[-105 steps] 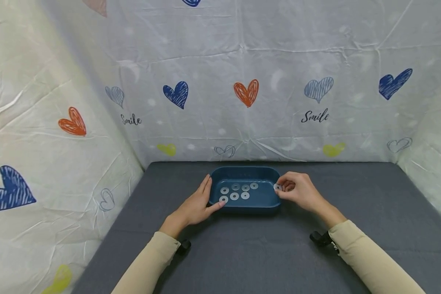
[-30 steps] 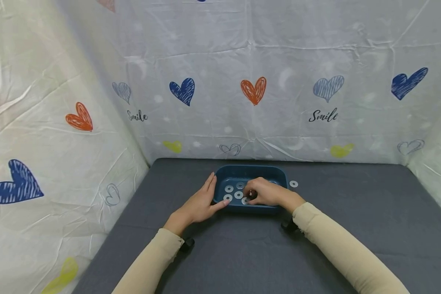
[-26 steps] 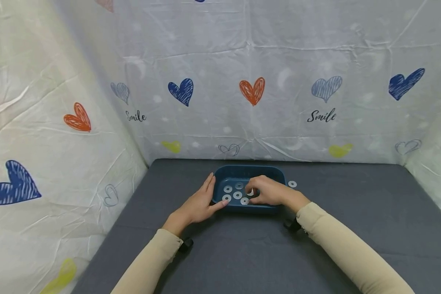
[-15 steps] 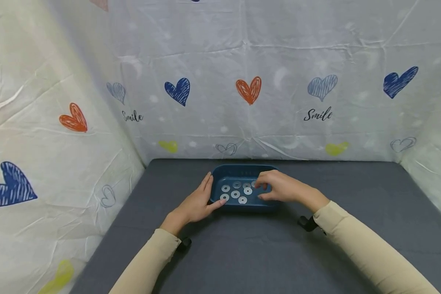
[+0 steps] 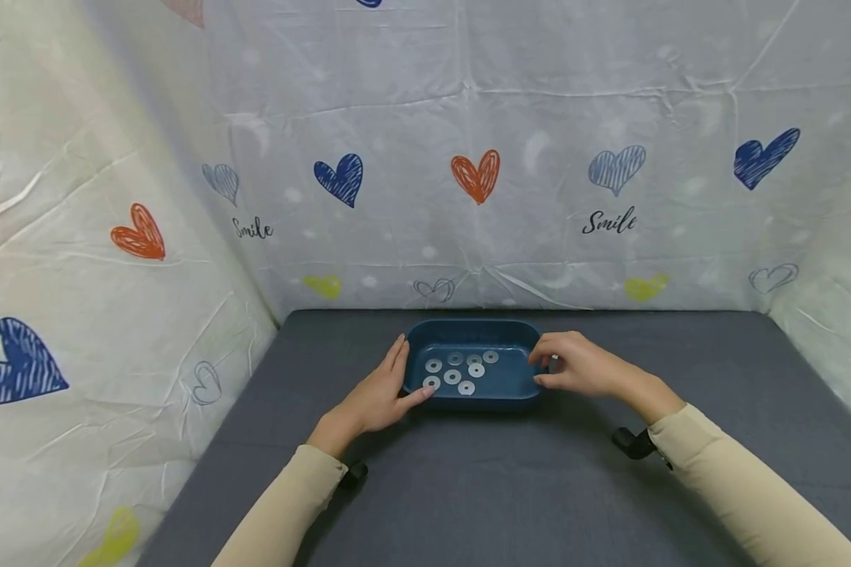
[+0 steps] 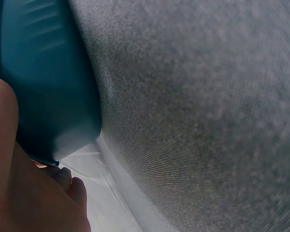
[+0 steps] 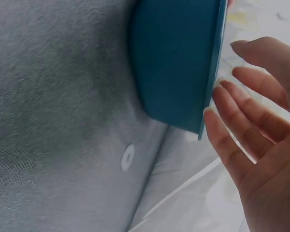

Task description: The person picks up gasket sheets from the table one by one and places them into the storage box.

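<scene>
1. The right hand [image 5: 577, 368] hovers at the right end of the shallow dark-blue plastic tray [image 5: 518, 378], fingers [image 7: 241, 140] loosely spread and holding nothing.
2. A flat silvery metal washer [image 7: 128, 157] lies on the grey cloth table [image 5: 510, 488] just outside that end of the tray, near the fingertips.
3. The left hand [image 5: 379, 394] rests, fingers straight, against the tray's left wall.
4. Seven more silvery washers [image 5: 461, 372] lie flat inside the tray, in its left half.
</scene>
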{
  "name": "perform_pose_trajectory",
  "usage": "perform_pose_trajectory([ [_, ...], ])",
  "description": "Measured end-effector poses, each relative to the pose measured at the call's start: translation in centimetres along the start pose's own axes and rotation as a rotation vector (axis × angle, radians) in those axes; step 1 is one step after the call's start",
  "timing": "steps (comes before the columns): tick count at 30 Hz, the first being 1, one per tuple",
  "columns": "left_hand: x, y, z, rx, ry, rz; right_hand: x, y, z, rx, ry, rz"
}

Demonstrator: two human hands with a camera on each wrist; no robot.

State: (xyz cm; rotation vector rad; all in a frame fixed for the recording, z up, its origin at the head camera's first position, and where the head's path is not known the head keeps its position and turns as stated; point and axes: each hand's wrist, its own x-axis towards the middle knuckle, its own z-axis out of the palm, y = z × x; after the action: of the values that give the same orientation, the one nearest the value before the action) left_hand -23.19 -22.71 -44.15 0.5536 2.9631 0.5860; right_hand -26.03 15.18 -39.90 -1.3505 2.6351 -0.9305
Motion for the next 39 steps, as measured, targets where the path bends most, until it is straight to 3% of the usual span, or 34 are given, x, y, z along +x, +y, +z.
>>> perform_pose_trajectory([
  [13,-0.1,0.1,-0.1,-0.013,0.007,-0.003,-1.5,2.5,-0.7,0.024,0.092,0.067],
  [22,-0.1,0.3,-0.2,-0.004,0.007,0.008,-2.1,5.3,-0.2,0.025,0.136,0.192],
  [39,-0.2,0.1,0.0,-0.008,0.003,0.001,0.0,8.2,1.3,-0.049,0.135,0.417],
])
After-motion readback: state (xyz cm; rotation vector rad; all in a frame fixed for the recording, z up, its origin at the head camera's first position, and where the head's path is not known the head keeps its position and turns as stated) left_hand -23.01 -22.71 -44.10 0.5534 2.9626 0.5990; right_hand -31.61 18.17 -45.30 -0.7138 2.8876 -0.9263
